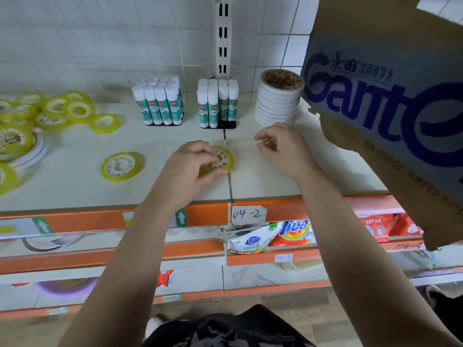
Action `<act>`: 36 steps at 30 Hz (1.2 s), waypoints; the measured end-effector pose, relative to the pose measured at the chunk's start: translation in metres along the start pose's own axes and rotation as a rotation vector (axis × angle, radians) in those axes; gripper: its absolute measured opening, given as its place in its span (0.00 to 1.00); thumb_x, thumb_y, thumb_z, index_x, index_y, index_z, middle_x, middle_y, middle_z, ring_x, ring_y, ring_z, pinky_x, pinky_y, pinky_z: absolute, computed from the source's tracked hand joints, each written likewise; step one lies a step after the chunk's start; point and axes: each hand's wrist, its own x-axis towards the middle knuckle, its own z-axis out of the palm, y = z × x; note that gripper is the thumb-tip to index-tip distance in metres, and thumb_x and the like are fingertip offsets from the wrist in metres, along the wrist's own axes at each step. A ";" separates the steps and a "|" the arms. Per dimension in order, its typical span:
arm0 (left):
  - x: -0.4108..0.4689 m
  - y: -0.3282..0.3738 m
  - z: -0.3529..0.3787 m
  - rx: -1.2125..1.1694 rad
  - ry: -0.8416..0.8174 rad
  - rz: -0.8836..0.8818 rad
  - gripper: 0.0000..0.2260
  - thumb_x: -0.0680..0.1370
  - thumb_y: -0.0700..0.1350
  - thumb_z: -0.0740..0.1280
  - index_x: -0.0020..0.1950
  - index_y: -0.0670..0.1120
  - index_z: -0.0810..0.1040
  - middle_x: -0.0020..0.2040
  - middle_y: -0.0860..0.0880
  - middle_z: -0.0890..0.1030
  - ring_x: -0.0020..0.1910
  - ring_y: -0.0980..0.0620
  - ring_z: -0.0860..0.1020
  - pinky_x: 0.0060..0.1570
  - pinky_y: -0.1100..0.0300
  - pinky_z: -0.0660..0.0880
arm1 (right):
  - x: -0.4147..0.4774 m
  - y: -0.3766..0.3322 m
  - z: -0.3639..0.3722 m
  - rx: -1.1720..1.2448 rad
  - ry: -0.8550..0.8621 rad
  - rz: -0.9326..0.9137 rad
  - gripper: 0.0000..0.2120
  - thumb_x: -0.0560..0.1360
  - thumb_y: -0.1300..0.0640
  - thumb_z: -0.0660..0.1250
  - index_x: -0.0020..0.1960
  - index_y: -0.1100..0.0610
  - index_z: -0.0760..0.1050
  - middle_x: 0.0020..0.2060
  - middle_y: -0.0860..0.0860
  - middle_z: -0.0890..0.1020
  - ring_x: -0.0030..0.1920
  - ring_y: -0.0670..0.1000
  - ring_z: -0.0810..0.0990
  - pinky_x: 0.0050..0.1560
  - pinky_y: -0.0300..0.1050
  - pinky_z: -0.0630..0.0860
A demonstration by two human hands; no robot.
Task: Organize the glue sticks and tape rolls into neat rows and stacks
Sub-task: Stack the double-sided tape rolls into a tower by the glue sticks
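Observation:
My left hand [191, 162] grips a yellow tape roll [224, 157] lying flat on the white shelf [75, 176] near the middle seam. My right hand [280, 149] hovers just to the right with fingers loosely curled, holding nothing. Another yellow roll [120, 166] lies flat to the left. A loose heap of yellow rolls [57, 108] covers the far left. Two blocks of upright white-capped glue sticks [159, 103] [217, 103] stand at the back. A tall stack of white tape rolls [278, 98] stands behind my right hand.
A large cardboard water carton [390, 101] hangs over the shelf's right side. An orange price rail [208, 216] with a "04-2" label [248, 214] edges the shelf front. Lower shelves hold detergent bags [270, 236]. A slotted upright [222, 36] runs up the tiled back wall.

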 end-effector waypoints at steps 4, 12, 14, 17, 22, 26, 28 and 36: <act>0.002 -0.001 0.001 0.002 -0.009 -0.022 0.13 0.75 0.46 0.72 0.56 0.41 0.83 0.55 0.47 0.80 0.58 0.48 0.77 0.60 0.58 0.70 | 0.000 0.002 0.004 0.009 0.006 -0.006 0.08 0.71 0.64 0.69 0.48 0.57 0.83 0.43 0.53 0.80 0.44 0.53 0.80 0.51 0.53 0.78; 0.005 0.001 0.000 -0.015 -0.030 -0.038 0.14 0.74 0.45 0.73 0.57 0.41 0.83 0.57 0.46 0.81 0.63 0.46 0.76 0.63 0.58 0.68 | 0.000 0.006 0.005 0.012 -0.006 0.000 0.07 0.71 0.63 0.69 0.47 0.56 0.83 0.43 0.52 0.81 0.45 0.52 0.80 0.51 0.53 0.78; 0.004 0.001 0.001 -0.002 -0.038 -0.037 0.15 0.74 0.47 0.73 0.57 0.42 0.83 0.57 0.48 0.80 0.62 0.47 0.75 0.62 0.59 0.68 | 0.000 0.006 0.005 0.010 0.000 -0.002 0.07 0.71 0.63 0.69 0.47 0.55 0.83 0.43 0.52 0.81 0.45 0.52 0.80 0.51 0.53 0.78; 0.004 0.001 0.002 0.020 -0.043 -0.032 0.17 0.73 0.50 0.74 0.58 0.43 0.83 0.57 0.49 0.79 0.61 0.49 0.74 0.61 0.57 0.70 | 0.000 0.006 0.004 0.006 -0.002 -0.003 0.08 0.71 0.63 0.69 0.47 0.56 0.83 0.43 0.52 0.81 0.46 0.52 0.80 0.51 0.53 0.78; 0.003 0.001 0.001 0.038 -0.016 -0.043 0.14 0.73 0.46 0.74 0.57 0.43 0.83 0.55 0.49 0.79 0.58 0.49 0.75 0.58 0.51 0.76 | 0.000 0.005 0.003 0.010 -0.001 0.005 0.08 0.71 0.64 0.69 0.47 0.57 0.83 0.43 0.52 0.81 0.46 0.51 0.80 0.52 0.50 0.78; 0.004 0.001 0.000 0.032 0.010 -0.029 0.13 0.72 0.46 0.75 0.54 0.43 0.84 0.53 0.50 0.79 0.56 0.49 0.75 0.56 0.53 0.75 | 0.000 0.005 0.003 0.011 -0.002 -0.006 0.07 0.71 0.64 0.69 0.47 0.57 0.83 0.43 0.52 0.81 0.46 0.51 0.79 0.52 0.49 0.77; 0.007 0.003 0.001 0.018 0.023 -0.022 0.12 0.72 0.47 0.76 0.52 0.43 0.85 0.52 0.50 0.79 0.54 0.49 0.76 0.55 0.55 0.73 | -0.001 0.005 0.003 0.007 -0.004 -0.005 0.07 0.72 0.64 0.69 0.48 0.57 0.83 0.44 0.52 0.81 0.46 0.50 0.79 0.52 0.47 0.77; 0.007 0.003 0.003 0.023 0.051 -0.041 0.13 0.72 0.47 0.76 0.53 0.42 0.85 0.53 0.49 0.81 0.51 0.49 0.79 0.54 0.54 0.76 | 0.001 0.006 0.002 0.005 0.000 -0.016 0.08 0.71 0.65 0.69 0.47 0.58 0.84 0.43 0.52 0.81 0.45 0.49 0.79 0.50 0.40 0.75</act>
